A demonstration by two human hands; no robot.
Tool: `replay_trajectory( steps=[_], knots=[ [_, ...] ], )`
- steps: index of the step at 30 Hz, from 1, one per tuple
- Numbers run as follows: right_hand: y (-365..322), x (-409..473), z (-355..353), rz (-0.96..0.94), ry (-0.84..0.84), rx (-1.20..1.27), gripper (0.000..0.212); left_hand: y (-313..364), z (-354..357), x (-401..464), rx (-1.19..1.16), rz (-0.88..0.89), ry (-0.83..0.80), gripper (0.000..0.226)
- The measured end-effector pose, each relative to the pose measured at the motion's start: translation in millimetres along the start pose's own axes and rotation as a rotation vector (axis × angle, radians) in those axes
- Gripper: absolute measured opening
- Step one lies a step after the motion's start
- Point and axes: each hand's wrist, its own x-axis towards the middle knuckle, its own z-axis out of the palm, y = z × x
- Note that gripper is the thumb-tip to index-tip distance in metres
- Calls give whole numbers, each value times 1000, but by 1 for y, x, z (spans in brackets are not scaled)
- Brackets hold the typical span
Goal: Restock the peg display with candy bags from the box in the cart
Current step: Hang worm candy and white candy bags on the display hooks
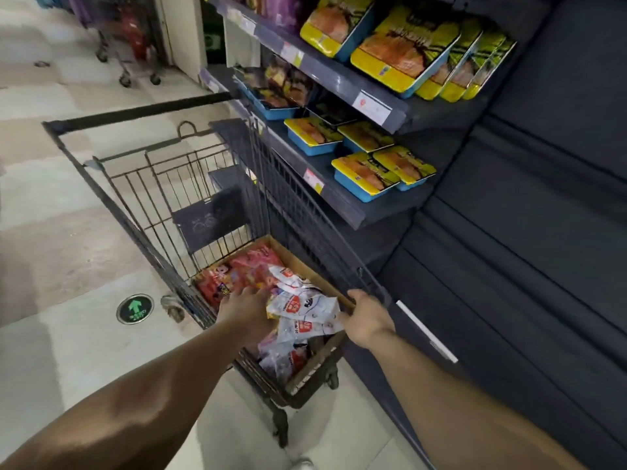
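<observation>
1. Cardboard box [307, 271]: brown, rectangular, open-topped, sitting in the basket of a dark wire-mesh cart [163, 198].
2. Box contents: crinkled glossy candy bags. Red and pink bags [237, 271] lie flat at the far end; white bags [305, 305] with red labels are heaped at the near end.
3. Left hand [242, 308]: reaches into the box, palm down, fingers extended over the red bags, its right edge touching a white bag. Whether it pinches anything, cannot tell.
4. Right hand [364, 318]: fingers curled over the right-hand edge of the box and cart rim; which of the two it grips, cannot tell.
5. Dark slanted shelves [356, 86] to the right of the cart carry flat blue-and-yellow trays [400, 50] with glossy film tops.
6. Pale tiled floor; round green arrow sticker [135, 308] left of the cart.
</observation>
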Motion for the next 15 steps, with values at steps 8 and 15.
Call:
replay_trajectory(
  steps=[8,15],
  knots=[
    [-21,66,-13,-3,-6,-8,58,-19,-42,68,41,-24,57,68],
    [-20,109,3,93,14,42,56,-18,-23,154,104,88,-84,68]
  ],
)
